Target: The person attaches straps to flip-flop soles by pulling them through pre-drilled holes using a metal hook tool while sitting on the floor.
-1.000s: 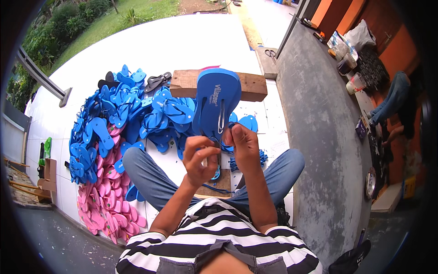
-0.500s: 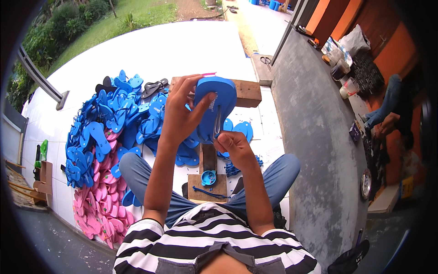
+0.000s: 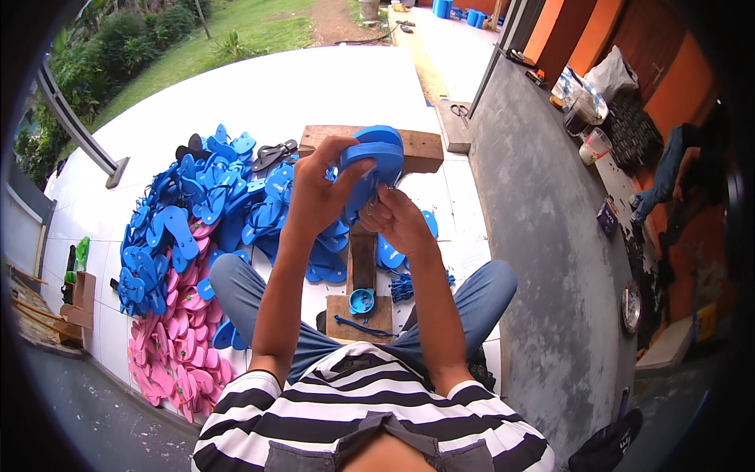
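While a white tiled floor (image 3: 259,86) formed the ground, a pile of blue and pink sandals (image 3: 179,232) lay left of the wooden stand (image 3: 425,149). A blue sandal (image 3: 377,157) was held up above the stand. The left hand (image 3: 318,185) grasped its upper part; the right hand (image 3: 401,220) curled at its near side, its exact grip indiscernible. Blue straps (image 3: 401,285) lay right of the stand; a round blue cup (image 3: 362,300) sat at the stand's base.
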The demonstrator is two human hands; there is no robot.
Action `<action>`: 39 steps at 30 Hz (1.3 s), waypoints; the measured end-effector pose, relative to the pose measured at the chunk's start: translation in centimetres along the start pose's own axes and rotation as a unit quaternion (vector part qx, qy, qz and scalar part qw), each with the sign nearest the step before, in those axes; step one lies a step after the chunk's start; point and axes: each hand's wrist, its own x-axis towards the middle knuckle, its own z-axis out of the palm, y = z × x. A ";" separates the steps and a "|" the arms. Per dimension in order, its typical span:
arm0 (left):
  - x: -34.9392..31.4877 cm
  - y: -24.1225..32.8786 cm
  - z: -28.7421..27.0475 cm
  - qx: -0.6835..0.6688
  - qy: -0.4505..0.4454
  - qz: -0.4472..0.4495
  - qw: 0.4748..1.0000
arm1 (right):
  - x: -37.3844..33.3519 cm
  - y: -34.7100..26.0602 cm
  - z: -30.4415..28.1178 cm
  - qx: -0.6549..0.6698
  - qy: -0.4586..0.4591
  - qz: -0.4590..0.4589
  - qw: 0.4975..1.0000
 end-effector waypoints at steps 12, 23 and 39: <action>-2.7 -1.2 2.7 -0.269 0.048 -0.095 0.957 | -1.9 -1.7 4.7 -0.447 0.240 -0.235 0.829; -3.7 0.2 3.9 -0.288 0.127 -0.100 0.944 | 0.0 -0.6 6.7 -0.325 0.233 -0.204 0.894; -12.5 2.0 -1.2 -0.137 0.031 0.142 0.980 | -9.7 3.9 7.8 -0.541 0.132 -0.209 0.804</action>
